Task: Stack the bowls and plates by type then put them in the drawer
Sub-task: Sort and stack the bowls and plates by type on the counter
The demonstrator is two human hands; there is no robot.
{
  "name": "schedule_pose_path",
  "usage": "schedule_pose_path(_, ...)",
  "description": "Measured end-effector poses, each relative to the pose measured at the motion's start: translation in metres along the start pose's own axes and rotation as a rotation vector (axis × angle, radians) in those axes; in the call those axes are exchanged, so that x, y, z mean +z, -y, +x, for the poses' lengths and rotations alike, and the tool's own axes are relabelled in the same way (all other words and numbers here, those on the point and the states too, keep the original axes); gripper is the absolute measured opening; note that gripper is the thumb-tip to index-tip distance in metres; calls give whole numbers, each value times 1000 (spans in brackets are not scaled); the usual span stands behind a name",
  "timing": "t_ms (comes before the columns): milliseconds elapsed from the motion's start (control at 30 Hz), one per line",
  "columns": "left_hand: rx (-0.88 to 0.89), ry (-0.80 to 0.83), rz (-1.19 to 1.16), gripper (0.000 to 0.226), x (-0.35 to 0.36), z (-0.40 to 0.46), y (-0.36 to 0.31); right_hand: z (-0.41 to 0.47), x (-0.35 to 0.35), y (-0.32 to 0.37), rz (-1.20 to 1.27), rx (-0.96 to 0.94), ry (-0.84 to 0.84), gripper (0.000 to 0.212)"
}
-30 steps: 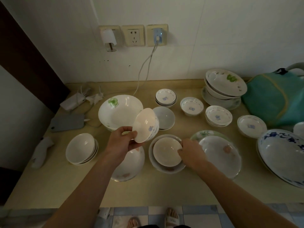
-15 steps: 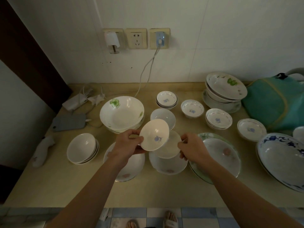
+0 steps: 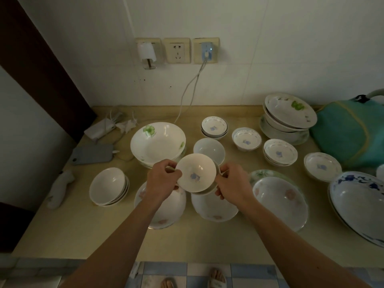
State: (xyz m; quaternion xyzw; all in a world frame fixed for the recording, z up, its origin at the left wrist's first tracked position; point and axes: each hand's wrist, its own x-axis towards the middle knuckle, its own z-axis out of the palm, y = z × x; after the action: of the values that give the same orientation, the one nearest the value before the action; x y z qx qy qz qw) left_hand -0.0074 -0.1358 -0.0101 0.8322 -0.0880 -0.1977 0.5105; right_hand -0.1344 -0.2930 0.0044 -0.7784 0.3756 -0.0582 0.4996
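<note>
Since half a second ago both hands have closed in: small white bowl with a blue flower [image 3: 196, 175] now nests over the second small white bowl [image 3: 215, 185]. Left hand [image 3: 163, 180] fingers pinch the left rim; right hand [image 3: 233, 182] fingers curl on the lower bowl's right edge. Pair held above the pink-flowered white bowl [image 3: 215, 208] on the beige countertop [image 3: 104, 229].

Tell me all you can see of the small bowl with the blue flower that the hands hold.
The small bowl looks like glazed white ceramic, round, with a faint blue flower at its inner bottom. It is held above the counter, tilted toward the camera. The left hand grips its left rim; the right hand holds another bowl's rim just behind it.
</note>
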Motion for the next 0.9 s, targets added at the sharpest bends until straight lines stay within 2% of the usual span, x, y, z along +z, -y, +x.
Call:
schedule_pose_path(133, -155, 157, -253, 18, -23, 0, 6, -4, 23, 17, 35, -31, 61, 8)
schedule_pose_path(233, -164, 137, -327, 17, -50, -2, 12, -5, 43, 35, 78, -59, 106, 4)
schedule_pose_path(567, -112, -135, -129, 23, -141, 10, 44, -11, 120, 99, 164, -109, 317, 30)
schedule_pose_path(733, -27, -228, 153, 28, -186, 18, 69, -14, 171, 119, 30, -152, 333, 20)
schedule_pose_path(900, -9, -231, 319, 26, -214, 24, 90, -18, 220, 117, 36, -77, 307, 21)
